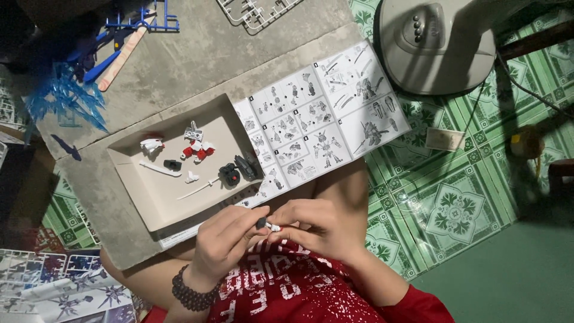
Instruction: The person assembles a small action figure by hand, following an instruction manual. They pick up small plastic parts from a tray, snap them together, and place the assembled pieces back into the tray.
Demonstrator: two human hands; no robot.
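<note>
Two bare hands meet over the person's lap, pinching a small model part (268, 225) between them, dark at one end and white at the other. The left hand (224, 242), with a dark bead bracelet (190, 293) on its wrist, grips the dark end with thumb and forefinger; the right hand (320, 226) curls narrow around the white end, fingers bent close. The part sits just below the near edge of a shallow cardboard tray (149, 203). In the tray lie a red and white model torso (197, 148), a small white and red piece (152, 144), a long white blade (159, 169), a thin white sword (198, 189) and two dark pieces (239, 169). An instruction sheet (323, 113) spreads beside the tray, touching it. Farther off are a blue parts frame (139, 19), clear blue spiky pieces (66, 98), a grey parts frame (257, 12) and a fan base (436, 45) on the green patterned floor (454, 197)
</note>
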